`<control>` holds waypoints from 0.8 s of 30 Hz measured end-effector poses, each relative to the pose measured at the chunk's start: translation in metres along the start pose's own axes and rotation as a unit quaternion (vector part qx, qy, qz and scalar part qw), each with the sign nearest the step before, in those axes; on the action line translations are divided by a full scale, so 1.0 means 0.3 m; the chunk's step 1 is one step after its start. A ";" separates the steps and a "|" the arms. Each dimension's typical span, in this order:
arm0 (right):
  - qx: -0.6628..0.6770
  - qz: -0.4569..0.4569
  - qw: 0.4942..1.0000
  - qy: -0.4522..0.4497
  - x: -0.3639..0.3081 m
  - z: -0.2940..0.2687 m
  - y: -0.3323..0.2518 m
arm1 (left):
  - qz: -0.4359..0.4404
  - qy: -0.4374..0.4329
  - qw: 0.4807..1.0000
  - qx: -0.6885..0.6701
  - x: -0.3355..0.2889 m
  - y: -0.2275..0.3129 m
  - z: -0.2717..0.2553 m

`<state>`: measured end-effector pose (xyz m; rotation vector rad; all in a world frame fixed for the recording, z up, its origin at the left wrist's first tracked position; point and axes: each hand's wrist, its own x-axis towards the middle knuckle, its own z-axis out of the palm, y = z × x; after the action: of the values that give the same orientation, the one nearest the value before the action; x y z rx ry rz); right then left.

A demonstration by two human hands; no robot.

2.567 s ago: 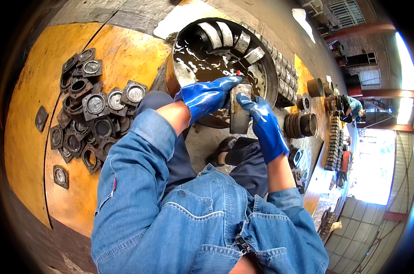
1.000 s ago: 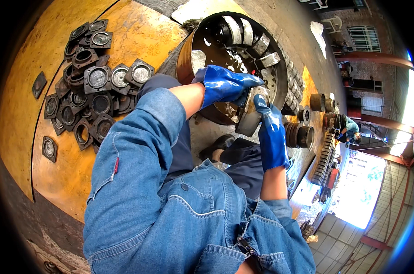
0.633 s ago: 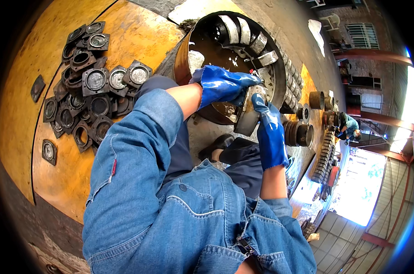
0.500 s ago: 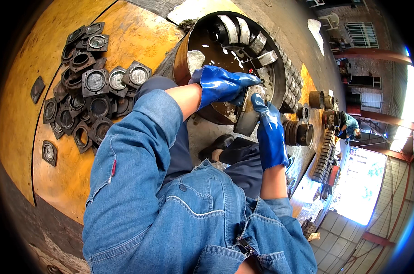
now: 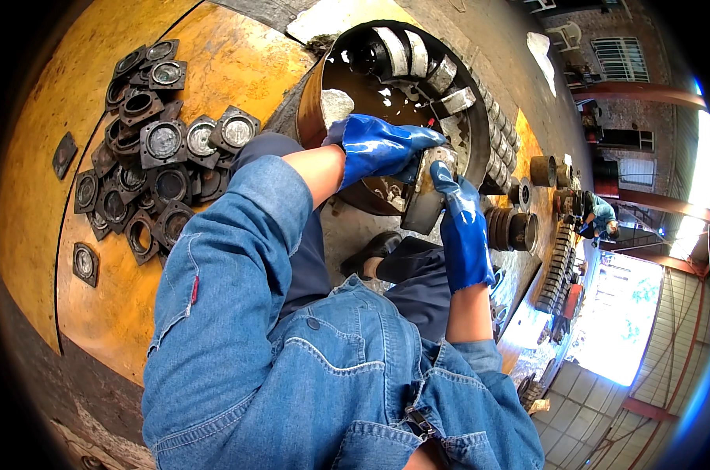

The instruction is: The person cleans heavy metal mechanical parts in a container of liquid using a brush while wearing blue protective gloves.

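Observation:
Between my gloved hands, at the near side of a round metal tub (image 5: 311,100), is a grimy grey metal part (image 5: 425,205) with a flat face. My left hand (image 5: 382,149), in a blue rubber glove, closes on its upper left side. My right hand (image 5: 463,219), gloved alike, grips its right side, thumb lying on the face. Murky brown liquid (image 5: 363,88) fills the tub's bottom. Several metal pieces (image 5: 418,55) rest in a curved row along its far and right inner wall. A pale lump (image 5: 336,105) sits at the left wall.
At the left, a heap of square flanged metal parts (image 5: 164,139) lies on yellow floor plates (image 5: 237,47). More metal parts stand in rows outside the tub (image 5: 498,168). Dark rings (image 5: 519,229) lie to its right. Farther right, another person (image 5: 603,215) bends over.
The white glints on the liquid have shifted and thinned out. Both hands and the metal part stay almost where they were.

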<state>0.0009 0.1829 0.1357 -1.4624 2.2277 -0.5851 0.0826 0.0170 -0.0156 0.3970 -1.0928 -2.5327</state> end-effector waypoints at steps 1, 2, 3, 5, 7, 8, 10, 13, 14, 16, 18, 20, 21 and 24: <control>-0.024 -0.005 1.000 -0.013 0.000 -0.005 0.008 | 0.005 -0.004 1.000 0.015 0.004 -0.004 -0.015; -0.043 -0.012 0.999 -0.014 0.005 -0.001 0.020 | 0.008 -0.007 1.000 0.020 0.005 -0.009 -0.023; -0.048 -0.007 0.999 -0.015 0.007 0.001 0.018 | 0.011 -0.010 1.000 0.025 0.000 -0.010 -0.029; -0.049 0.018 0.999 -0.012 0.005 -0.004 -0.005 | 0.011 -0.020 1.000 0.016 -0.037 0.036 0.010; 0.008 0.037 0.999 0.004 0.009 0.005 -0.033 | 0.008 -0.005 1.000 0.008 -0.057 0.054 0.036; 0.060 0.041 0.997 0.021 0.014 0.013 -0.038 | 0.006 0.002 1.000 0.004 -0.061 0.060 0.043; 0.107 0.049 0.992 0.044 0.014 0.021 -0.048 | 0.004 -0.012 1.000 0.025 -0.064 0.070 0.041; 0.096 0.056 0.992 0.054 0.011 0.026 -0.070 | -0.009 -0.029 1.000 0.004 -0.029 0.048 0.003; 0.093 0.058 0.992 0.055 0.009 0.028 -0.079 | -0.007 -0.026 1.000 0.001 -0.015 0.026 -0.013; 0.069 0.077 0.994 0.038 0.009 0.019 -0.085 | 0.002 -0.016 1.000 0.008 -0.011 0.009 -0.013; 0.036 0.087 0.996 0.011 0.012 0.000 -0.074 | 0.008 -0.010 1.000 0.023 -0.011 0.003 -0.013; 0.020 0.050 0.999 0.005 0.007 -0.003 -0.032 | 0.006 -0.017 0.999 0.032 -0.011 0.011 -0.011; 0.024 0.037 0.999 0.004 0.006 -0.002 -0.028 | 0.004 -0.020 0.999 0.038 -0.016 0.019 -0.010; 0.049 0.035 0.998 -0.003 0.001 -0.006 -0.059 | -0.005 -0.026 0.999 0.033 -0.030 0.044 0.000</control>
<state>0.0132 0.1765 0.1471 -1.3303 2.2041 -0.6568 0.0934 0.0124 -0.0048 0.3571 -1.1994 -2.5327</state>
